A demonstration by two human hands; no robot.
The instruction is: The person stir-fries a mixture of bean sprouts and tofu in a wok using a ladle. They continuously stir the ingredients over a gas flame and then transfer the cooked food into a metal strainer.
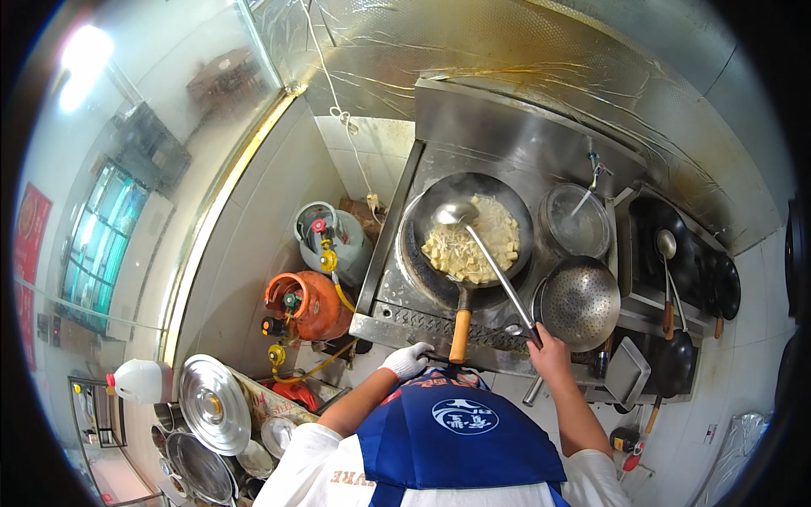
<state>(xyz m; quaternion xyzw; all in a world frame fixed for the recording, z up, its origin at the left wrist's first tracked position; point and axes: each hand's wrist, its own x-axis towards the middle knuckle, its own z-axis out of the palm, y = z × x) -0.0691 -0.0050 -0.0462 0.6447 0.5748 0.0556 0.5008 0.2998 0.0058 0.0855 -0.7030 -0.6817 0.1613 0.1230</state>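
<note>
My right hand grips the dark handle of a long metal ladle; its bowl, turned with the rounded side up, is over the left part of a steaming wok. The wok holds pale yellow cubes and thin pale strands in liquid. Its wooden handle points towards me, and no hand is on it. My left hand, in a white glove, rests at the front edge of the steel stove, left of that handle. Its fingers are partly curled; whether they hold anything is not clear.
Right of the wok are a pot of water under a tap and a perforated metal strainer. More dark woks are further right. A grey gas cylinder and an orange one stand left of the stove. Metal lids lie lower left.
</note>
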